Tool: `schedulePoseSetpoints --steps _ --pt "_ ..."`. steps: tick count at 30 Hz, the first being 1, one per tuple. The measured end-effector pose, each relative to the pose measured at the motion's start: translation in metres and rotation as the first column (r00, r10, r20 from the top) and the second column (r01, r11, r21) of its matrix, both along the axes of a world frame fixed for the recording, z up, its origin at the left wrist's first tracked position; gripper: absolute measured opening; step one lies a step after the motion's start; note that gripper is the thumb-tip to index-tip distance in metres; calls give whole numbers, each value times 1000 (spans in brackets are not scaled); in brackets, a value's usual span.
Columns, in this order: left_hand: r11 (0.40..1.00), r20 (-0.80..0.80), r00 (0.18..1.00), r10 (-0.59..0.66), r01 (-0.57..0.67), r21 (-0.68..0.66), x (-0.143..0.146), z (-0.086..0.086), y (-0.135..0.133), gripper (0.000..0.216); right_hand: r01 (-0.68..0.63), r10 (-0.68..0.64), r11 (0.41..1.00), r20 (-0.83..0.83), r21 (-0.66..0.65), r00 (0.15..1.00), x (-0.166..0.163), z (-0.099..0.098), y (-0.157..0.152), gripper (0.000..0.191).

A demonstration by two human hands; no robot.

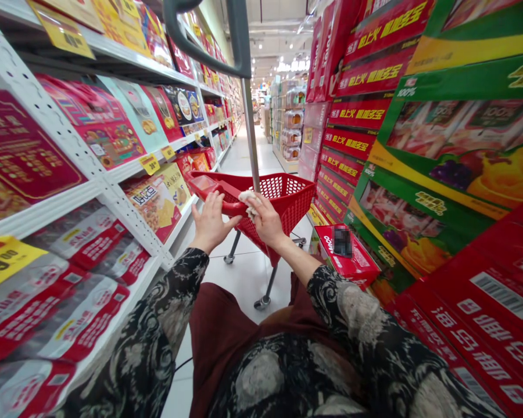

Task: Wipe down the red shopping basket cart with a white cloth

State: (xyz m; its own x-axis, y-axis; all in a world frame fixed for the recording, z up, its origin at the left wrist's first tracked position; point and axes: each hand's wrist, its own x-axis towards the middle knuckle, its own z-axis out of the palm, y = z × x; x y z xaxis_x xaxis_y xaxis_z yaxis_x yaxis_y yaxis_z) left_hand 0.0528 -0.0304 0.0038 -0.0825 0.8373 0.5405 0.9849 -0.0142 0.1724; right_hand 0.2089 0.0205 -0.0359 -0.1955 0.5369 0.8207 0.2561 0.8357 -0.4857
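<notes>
Red basket cart (290,200), mid-aisle beside shelves (124,172): near rim is braced by the left hand (209,223) (fingers spread flat), seemingly for steadiness. White cloth (247,201) is pressed onto that rim, bunched under the right hand (268,223), whose fingers are curled over it.

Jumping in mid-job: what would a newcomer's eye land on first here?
The red wheeled basket in mid-aisle, with the left hand resting on its near rim and the right hand pressing a crumpled white cloth against it. Red gift boxes fill the shelves on the left; red and green cartons tower on the right.
</notes>
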Motion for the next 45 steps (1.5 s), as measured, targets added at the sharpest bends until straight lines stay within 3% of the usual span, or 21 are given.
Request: schedulePoseSetpoints --steps 3,8,15,18,24,29,34,40,45 --pt "1000 17 1000 6 -6 4 1 -1 2 61 12 -12 1000 9 -2 1000 -11 5 -8 47" --pt "1000 25 999 26 -26 -1 13 4 -2 60 -81 76 995 75 57 994 -23 17 -24 46" --pt "999 33 999 24 -25 43 32 1 -1 57 77 -77 997 -25 -19 997 10 0 -5 53" --pt "997 40 999 28 -31 76 45 -4 1 58 132 -135 990 -63 -46 989 16 1 -5 53" --pt "997 26 999 41 -42 69 67 -4 -1 60 70 -71 997 -69 -8 995 22 14 -16 52" --pt "1000 -24 1000 -20 21 23 46 1 0 72 129 -135 990 -100 -62 986 43 1 0 48" --pt "995 -3 998 -55 55 -81 22 5 8 64 139 -150 986 -128 -88 980 36 -1 1 48" --pt "999 -55 998 -43 42 -29 19 2 11 58 55 -55 998 -38 13 998 8 15 -23 43" --pt "999 -112 993 -43 44 7 15 2 7 57 42 -45 997 47 60 998 4 12 -23 44"
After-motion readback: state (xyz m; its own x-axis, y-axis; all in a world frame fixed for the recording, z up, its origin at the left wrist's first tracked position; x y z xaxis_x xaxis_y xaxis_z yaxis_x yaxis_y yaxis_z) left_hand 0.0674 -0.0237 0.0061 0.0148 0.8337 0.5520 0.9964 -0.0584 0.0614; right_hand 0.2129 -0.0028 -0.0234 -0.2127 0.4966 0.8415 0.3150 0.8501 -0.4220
